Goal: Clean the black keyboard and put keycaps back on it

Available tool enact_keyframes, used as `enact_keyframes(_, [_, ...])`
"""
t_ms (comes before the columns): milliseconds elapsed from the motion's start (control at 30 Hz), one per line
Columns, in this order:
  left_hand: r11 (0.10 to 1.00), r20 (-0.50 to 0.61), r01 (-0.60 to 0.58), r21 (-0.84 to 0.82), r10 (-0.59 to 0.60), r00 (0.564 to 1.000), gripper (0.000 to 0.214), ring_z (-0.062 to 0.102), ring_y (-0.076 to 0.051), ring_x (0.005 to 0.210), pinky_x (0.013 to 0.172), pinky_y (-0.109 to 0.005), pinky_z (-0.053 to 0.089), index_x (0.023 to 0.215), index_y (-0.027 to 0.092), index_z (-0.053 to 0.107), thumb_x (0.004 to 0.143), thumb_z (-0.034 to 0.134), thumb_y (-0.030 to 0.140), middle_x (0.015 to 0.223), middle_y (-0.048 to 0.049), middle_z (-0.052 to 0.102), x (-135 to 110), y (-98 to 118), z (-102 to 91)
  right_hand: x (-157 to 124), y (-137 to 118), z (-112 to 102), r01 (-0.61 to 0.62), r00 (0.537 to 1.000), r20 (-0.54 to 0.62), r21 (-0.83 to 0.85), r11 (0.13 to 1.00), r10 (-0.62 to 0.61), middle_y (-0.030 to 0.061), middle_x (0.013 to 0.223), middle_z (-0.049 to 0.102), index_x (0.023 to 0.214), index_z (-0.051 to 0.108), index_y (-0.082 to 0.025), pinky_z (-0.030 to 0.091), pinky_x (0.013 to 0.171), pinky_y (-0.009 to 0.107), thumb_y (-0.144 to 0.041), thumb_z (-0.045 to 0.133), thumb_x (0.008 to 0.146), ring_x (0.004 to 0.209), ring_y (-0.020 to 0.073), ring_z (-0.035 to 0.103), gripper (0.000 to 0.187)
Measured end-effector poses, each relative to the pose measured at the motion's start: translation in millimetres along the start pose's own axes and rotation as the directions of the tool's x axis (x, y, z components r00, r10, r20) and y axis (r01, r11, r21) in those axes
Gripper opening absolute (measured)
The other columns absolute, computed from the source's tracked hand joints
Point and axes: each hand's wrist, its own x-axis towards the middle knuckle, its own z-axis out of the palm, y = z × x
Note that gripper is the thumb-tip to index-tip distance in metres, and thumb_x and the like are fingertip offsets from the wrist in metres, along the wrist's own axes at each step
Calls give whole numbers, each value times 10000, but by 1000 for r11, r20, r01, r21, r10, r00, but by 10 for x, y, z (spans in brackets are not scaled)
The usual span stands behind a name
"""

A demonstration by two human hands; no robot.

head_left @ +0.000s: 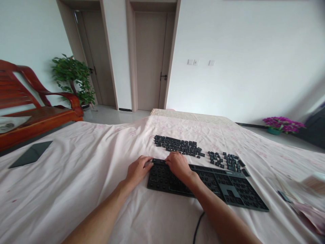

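Note:
A black keyboard [208, 183] lies on the cloth with most of its keycaps off, showing bare key posts. My left hand [139, 168] grips its far left corner, thumb and forefinger against the edge. Over the top row, a little to the right, is my right hand [177, 164], its fingers bent together and pointing down. Whatever its fingertips pinch is hidden beneath them. Just beyond the keyboard, loose black keycaps [177, 145] are laid out in rows. A smaller group of keycaps [231, 162] sits farther right.
Pale pink flowered cloth [101, 203] covers the surface. A black cable [198, 227] runs toward me from the keyboard. A dark flat tablet-like object [31, 154] lies at left; a clear box [315, 183] and a pink cloth [309, 213] are at right. A wooden bench [38, 110] stands beyond.

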Motion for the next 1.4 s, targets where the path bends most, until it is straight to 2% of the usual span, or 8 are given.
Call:
enact_keyframes(200, [1000, 9, 9, 5, -9, 1000, 332, 627, -158, 978, 798, -245, 441, 1178, 317, 623, 889, 489, 412, 1155, 16, 653, -8, 10, -11, -90, -84, 40, 19, 1000, 3, -143, 990, -19, 99, 923, 660, 862, 716, -174, 400, 737, 267, -178, 408, 932, 886, 201, 585, 316])
enact_keyframes(367, [1000, 16, 23, 4, -23, 1000, 340, 620, -167, 1002, 817, -249, 439, 1183, 302, 625, 891, 487, 407, 1168, 5, 649, -13, 39, -26, -171, -174, 108, 85, 996, -8, -263, 961, -90, 127, 969, 631, 956, 674, -141, 415, 767, 313, -79, 447, 877, 923, 242, 552, 248])
enact_keyframes(500, [999, 24, 36, 0, -36, 999, 345, 617, -170, 1014, 817, -248, 445, 1187, 296, 627, 889, 491, 406, 1181, -1, 647, -14, 56, -39, -225, -272, 162, 81, 995, -24, -353, 932, -96, 157, 964, 610, 1019, 645, -97, 420, 758, 357, -42, 424, 871, 905, 264, 527, 271])
enact_keyframes(633, [1000, 19, 30, -4, -30, 999, 342, 613, -169, 1034, 829, -244, 444, 1186, 297, 627, 888, 495, 398, 1188, -1, 645, -14, 54, -39, -272, -315, 207, 87, 993, -43, -382, 920, -112, 151, 970, 594, 1040, 632, -101, 416, 725, 360, -31, 392, 878, 892, 257, 500, 299])
enact_keyframes(1200, [1000, 13, 23, -13, -23, 1000, 328, 603, -168, 1074, 869, -243, 439, 1187, 297, 623, 897, 491, 372, 1202, 2, 644, -33, 51, -23, -319, -378, 113, 51, 997, -32, -330, 943, -65, 152, 1003, 594, 1063, 629, -119, 390, 814, 380, -22, 389, 859, 967, 266, 497, 329])
enact_keyframes(1300, [1000, 11, 31, 1, -31, 999, 332, 599, -171, 1083, 888, -254, 435, 1194, 295, 619, 890, 504, 358, 1207, -3, 642, -34, 50, -19, -322, -283, 109, 36, 999, -29, -247, 968, -45, 138, 1027, 592, 1091, 623, -136, 393, 810, 352, -44, 408, 859, 971, 249, 500, 330])
enact_keyframes(1400, [999, 10, 31, 12, -31, 999, 333, 608, -172, 1062, 874, -261, 440, 1194, 295, 619, 888, 502, 361, 1195, -3, 645, -36, 43, -13, -322, -132, 93, 20, 999, -31, -107, 994, -23, 84, 983, 595, 1058, 643, -198, 389, 808, 290, -85, 406, 886, 956, 201, 515, 314])
